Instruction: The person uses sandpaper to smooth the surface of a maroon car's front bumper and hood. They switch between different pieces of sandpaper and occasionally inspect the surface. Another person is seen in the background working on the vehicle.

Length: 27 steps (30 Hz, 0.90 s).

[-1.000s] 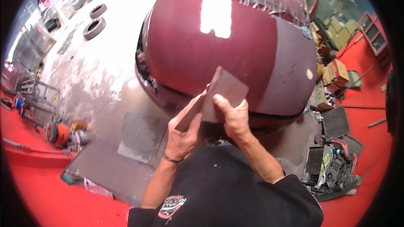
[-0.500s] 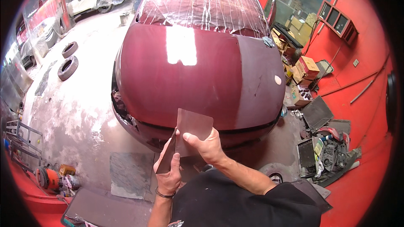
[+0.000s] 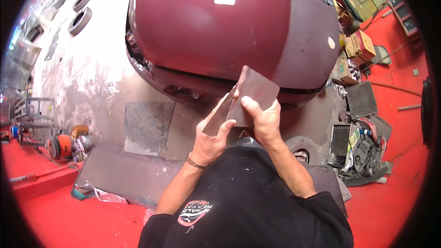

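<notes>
Between my hands is a brownish-grey sheet of sandpaper [image 3: 261,91], bent along a crease into two panels. My left hand [image 3: 210,141] grips its left panel, thumb on the near side and fingers behind. On the right panel presses the thumb of my right hand [image 3: 267,121]; its other fingers are mostly hidden behind the sheet. Both hands are in front of my chest, just short of the car's front end. Beyond them lies the glossy maroon car hood [image 3: 206,27], with a dull greyish section [image 3: 310,32] along its right side and a pale oval spot there.
Two tires [image 3: 80,21] lie on the floor at far left. A dark flat panel [image 3: 119,167] and a grey mat [image 3: 149,124] are near me on the left. Car parts [image 3: 365,149] and cardboard boxes [image 3: 360,46] crowd the right. Another tire [image 3: 301,144] lies by my right arm.
The view has tilted downward, so the car appears higher and more of my shirt shows. Both hands still hold the sandpaper, now turned clockwise and further right in the picture.
</notes>
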Tool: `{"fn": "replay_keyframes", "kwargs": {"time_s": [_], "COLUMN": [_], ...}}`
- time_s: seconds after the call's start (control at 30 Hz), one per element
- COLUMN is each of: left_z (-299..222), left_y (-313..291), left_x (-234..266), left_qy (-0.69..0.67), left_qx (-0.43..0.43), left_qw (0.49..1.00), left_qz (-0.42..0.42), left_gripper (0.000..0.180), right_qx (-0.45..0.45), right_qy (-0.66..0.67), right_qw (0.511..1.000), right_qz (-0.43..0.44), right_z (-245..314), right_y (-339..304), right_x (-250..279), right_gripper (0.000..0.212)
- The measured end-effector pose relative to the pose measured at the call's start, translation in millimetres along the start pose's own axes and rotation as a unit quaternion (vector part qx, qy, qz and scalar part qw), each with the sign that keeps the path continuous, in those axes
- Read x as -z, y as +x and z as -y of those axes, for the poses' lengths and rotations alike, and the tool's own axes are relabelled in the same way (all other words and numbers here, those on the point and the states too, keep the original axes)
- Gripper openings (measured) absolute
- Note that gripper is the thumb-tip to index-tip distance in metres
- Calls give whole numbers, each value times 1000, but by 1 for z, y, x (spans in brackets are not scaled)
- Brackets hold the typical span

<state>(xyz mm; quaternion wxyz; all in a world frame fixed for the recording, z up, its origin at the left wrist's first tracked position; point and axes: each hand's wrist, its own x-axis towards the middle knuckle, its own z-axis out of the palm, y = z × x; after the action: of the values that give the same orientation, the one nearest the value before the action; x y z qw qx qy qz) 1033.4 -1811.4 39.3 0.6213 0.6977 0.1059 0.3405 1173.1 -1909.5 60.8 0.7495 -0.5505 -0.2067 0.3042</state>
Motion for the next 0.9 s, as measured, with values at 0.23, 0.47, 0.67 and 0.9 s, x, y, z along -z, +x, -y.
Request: {"fn": "replay_keyframes", "kwargs": {"time_s": [0.23, 0.47, 0.67, 0.9], "left_z": [15, 10, 33, 38], "left_y": [8, 7, 28, 69], "left_x": [-27, -166, -275, -416], "left_qy": [29, -382, -398, -188], "left_qx": [176, 370, 395, 452], "left_qw": [952, 818, 757, 814], "left_qz": [247, 220, 335, 313], "left_gripper": [59, 119, 121, 54], "right_qx": [48, 54, 99, 141], "right_qy": [-102, 63, 153, 235], "right_qw": [993, 994, 973, 934], "right_qz": [38, -69, -140, -231], "right_z": [21, 49, 73, 90], "right_y": [-21, -27, -44, -74], "right_x": [71, 194, 298, 381], "right_gripper": [31, 32, 33, 40]}}
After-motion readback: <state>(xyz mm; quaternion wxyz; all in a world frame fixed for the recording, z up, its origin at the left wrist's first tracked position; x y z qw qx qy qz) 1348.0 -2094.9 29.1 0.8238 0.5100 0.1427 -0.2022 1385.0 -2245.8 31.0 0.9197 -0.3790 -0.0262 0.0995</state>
